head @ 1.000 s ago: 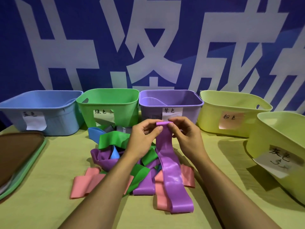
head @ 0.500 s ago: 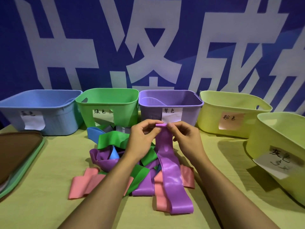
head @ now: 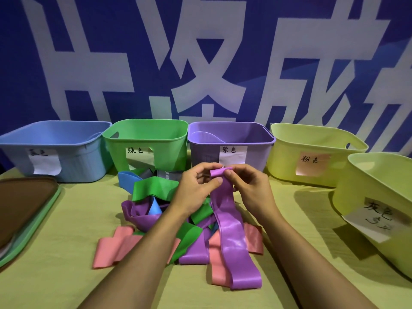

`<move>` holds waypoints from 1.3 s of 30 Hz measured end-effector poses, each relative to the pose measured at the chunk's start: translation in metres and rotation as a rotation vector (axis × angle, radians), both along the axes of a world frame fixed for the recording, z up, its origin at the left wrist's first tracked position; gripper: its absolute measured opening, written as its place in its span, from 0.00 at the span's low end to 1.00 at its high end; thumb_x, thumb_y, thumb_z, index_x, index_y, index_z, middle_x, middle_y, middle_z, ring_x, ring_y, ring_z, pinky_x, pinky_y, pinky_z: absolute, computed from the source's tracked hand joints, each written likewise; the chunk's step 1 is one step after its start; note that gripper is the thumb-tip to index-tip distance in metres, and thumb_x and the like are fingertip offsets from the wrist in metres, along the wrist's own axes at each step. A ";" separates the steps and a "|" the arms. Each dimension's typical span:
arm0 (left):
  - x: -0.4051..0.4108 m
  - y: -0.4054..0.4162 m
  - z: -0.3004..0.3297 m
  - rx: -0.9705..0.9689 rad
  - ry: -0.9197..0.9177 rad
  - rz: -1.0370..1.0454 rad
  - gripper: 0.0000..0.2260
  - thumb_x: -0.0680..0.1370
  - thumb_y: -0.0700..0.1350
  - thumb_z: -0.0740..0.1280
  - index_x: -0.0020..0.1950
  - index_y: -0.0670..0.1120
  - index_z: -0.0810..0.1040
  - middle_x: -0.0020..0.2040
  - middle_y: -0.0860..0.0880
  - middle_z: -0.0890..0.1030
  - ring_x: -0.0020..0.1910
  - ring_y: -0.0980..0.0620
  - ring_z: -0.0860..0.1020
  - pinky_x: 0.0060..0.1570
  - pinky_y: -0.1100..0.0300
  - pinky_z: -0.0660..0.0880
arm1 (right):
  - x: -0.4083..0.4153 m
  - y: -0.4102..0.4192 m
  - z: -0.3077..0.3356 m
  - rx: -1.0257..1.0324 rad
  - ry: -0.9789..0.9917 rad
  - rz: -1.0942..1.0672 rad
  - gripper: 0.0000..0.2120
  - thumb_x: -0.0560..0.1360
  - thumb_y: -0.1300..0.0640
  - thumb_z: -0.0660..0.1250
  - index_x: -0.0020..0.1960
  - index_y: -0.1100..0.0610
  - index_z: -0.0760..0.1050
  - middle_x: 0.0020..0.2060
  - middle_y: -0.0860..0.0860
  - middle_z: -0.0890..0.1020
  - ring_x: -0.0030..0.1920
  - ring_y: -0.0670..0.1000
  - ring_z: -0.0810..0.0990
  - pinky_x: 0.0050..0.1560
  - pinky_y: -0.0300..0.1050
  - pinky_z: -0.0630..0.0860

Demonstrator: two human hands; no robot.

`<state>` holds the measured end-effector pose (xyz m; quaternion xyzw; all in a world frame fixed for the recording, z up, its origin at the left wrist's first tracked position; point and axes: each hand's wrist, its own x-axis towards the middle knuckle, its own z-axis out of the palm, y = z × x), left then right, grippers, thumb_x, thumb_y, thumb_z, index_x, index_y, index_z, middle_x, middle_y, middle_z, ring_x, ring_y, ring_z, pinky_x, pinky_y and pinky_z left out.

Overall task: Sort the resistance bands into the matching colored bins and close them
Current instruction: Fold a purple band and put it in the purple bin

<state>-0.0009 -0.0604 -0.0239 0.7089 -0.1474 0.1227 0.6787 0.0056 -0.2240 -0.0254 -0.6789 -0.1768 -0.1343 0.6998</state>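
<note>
A long purple band (head: 231,237) hangs from both hands down onto the table. My left hand (head: 198,188) and my right hand (head: 249,188) pinch its folded top end just in front of the purple bin (head: 207,155). Under my forearms lies a pile of bands: green (head: 153,188), blue (head: 126,178), purple (head: 138,214) and pink (head: 111,248). The blue bin (head: 73,159), green bin (head: 169,150), yellow bin with a pink label (head: 287,159) and yellow bin with a grey-word label (head: 356,197) stand open in a row.
A stack of lids (head: 24,210), brown on top with a green rim below, lies at the left edge of the yellow-green tablecloth (head: 66,286). A blue banner with white characters (head: 200,52) rises behind the bins.
My fingers have folded the band's top end over a little more. The hands stay in the same place in front of the purple bin.
</note>
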 end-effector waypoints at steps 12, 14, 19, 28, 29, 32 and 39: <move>0.000 -0.004 0.002 -0.121 0.031 0.068 0.04 0.77 0.38 0.74 0.48 0.46 0.85 0.43 0.52 0.88 0.45 0.59 0.84 0.46 0.67 0.78 | -0.001 -0.001 0.001 0.015 0.024 0.026 0.07 0.76 0.63 0.74 0.51 0.53 0.84 0.39 0.47 0.87 0.40 0.43 0.82 0.41 0.37 0.78; -0.001 -0.003 0.003 -0.146 0.038 0.042 0.05 0.77 0.36 0.73 0.50 0.44 0.84 0.44 0.50 0.88 0.47 0.58 0.85 0.48 0.67 0.78 | -0.001 -0.002 0.000 0.010 0.036 0.034 0.08 0.75 0.63 0.74 0.51 0.51 0.84 0.40 0.49 0.87 0.41 0.45 0.82 0.43 0.39 0.79; 0.000 -0.002 0.004 -0.179 0.062 0.044 0.08 0.76 0.34 0.73 0.51 0.45 0.84 0.43 0.51 0.88 0.46 0.58 0.85 0.47 0.67 0.78 | -0.002 -0.003 0.000 0.026 0.116 0.037 0.07 0.78 0.56 0.72 0.53 0.56 0.84 0.43 0.51 0.86 0.43 0.45 0.81 0.43 0.43 0.80; 0.002 0.000 0.005 -0.153 0.077 0.134 0.05 0.77 0.41 0.75 0.47 0.51 0.86 0.44 0.51 0.88 0.45 0.57 0.85 0.44 0.64 0.80 | 0.001 -0.003 -0.004 -0.006 0.118 0.044 0.03 0.75 0.62 0.75 0.46 0.63 0.84 0.36 0.51 0.86 0.36 0.43 0.80 0.37 0.36 0.76; 0.002 0.000 0.005 -0.149 0.077 0.136 0.05 0.76 0.41 0.75 0.47 0.51 0.86 0.43 0.51 0.88 0.45 0.57 0.85 0.44 0.63 0.80 | 0.001 -0.003 -0.004 -0.008 0.114 0.043 0.03 0.75 0.62 0.75 0.46 0.63 0.84 0.37 0.50 0.86 0.36 0.43 0.80 0.37 0.36 0.75; 0.002 -0.001 0.005 -0.150 0.070 0.130 0.06 0.76 0.38 0.75 0.48 0.49 0.85 0.42 0.52 0.88 0.44 0.58 0.85 0.44 0.64 0.80 | 0.001 -0.002 -0.004 -0.010 0.103 0.047 0.02 0.75 0.62 0.75 0.46 0.62 0.85 0.37 0.50 0.86 0.36 0.43 0.81 0.38 0.36 0.76; 0.000 -0.001 0.005 -0.143 0.037 0.095 0.10 0.73 0.32 0.75 0.49 0.45 0.84 0.42 0.52 0.88 0.46 0.58 0.85 0.47 0.66 0.79 | -0.004 -0.001 -0.001 0.021 0.109 0.068 0.02 0.76 0.62 0.74 0.44 0.59 0.85 0.36 0.49 0.86 0.37 0.43 0.81 0.39 0.36 0.77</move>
